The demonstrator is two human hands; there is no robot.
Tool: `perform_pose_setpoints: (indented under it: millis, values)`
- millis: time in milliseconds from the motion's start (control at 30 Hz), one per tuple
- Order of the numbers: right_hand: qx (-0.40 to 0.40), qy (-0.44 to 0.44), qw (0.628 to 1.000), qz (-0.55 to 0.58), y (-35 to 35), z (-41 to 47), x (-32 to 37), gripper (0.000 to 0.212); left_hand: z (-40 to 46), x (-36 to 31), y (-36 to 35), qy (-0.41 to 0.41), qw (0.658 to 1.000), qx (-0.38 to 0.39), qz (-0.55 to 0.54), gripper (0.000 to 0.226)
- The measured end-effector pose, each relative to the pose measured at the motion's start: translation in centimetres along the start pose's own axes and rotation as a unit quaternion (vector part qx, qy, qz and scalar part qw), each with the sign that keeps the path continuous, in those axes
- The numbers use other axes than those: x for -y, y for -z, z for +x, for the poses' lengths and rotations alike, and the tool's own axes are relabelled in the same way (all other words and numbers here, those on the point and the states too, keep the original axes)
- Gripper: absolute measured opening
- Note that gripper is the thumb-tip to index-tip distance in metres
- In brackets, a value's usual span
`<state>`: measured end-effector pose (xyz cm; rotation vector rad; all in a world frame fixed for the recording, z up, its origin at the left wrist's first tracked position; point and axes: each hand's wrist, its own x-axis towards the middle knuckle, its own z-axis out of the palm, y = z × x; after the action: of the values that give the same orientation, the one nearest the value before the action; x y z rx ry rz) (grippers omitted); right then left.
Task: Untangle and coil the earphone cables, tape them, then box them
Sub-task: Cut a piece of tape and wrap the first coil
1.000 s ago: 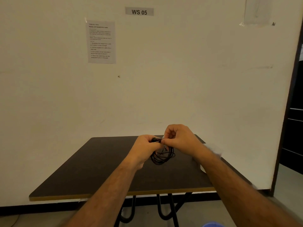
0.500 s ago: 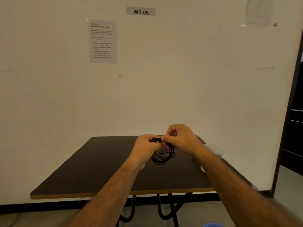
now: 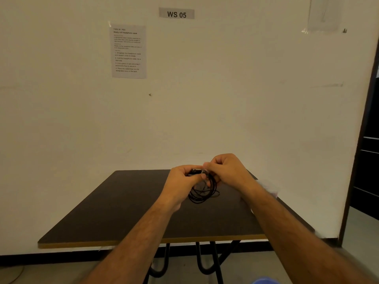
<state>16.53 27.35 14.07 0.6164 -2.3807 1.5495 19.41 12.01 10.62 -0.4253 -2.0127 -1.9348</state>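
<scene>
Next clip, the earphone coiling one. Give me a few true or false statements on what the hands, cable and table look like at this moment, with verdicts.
1. Both hands hold the black earphone cable at its top. True.
2. The cable lies flat on the table, untouched. False: it hangs as a coil from the left hand and right hand, in the air over the table.
3. The cable is already wound into loops. True.
4. The sign on the wall reads WS 09. False: it reads WS 05.
5. The left hand rests open on the table. False: its fingers are curled round the coil's top.
</scene>
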Motion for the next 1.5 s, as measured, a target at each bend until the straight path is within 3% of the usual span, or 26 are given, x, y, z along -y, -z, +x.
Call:
perform_pose_setpoints:
  millis: [200,467,600,733,900,1233,1500]
  values:
    - [-0.003,-0.044,0.999,-0.024,-0.2,0.0,0.5,0.024,0.2,0.5,-0.1,-0.015,1.0,-0.02,0.019,0.022]
    - [0.102,-0.165,0.978,0.072,0.3,0.3,0.7,0.019,0.4,1.2,0.0,-0.09,0.982,-0.064,0.153,0.031]
    - [0.141,-0.21,0.963,0.09,0.8,0.8,0.4,0.021,0.2,0.8,0.0,-0.177,0.95,-0.077,0.244,0.032]
    - [0.18,-0.248,0.946,0.105,1.2,0.7,0.5,0.02,0.5,0.9,0.4,-0.284,0.887,-0.064,0.359,0.028]
    - [0.207,-0.272,0.932,0.121,1.5,1.0,0.4,0.021,0.9,1.0,0.8,-0.351,0.843,-0.037,0.407,0.023]
    - [0.213,-0.262,0.938,0.077,1.5,0.8,0.4,0.026,0.9,0.8,1.0,-0.351,0.844,0.003,0.406,0.028]
    - [0.182,-0.222,0.957,-0.028,0.5,0.8,-0.2,0.031,0.9,1.0,0.8,-0.226,0.886,0.018,0.405,0.018]
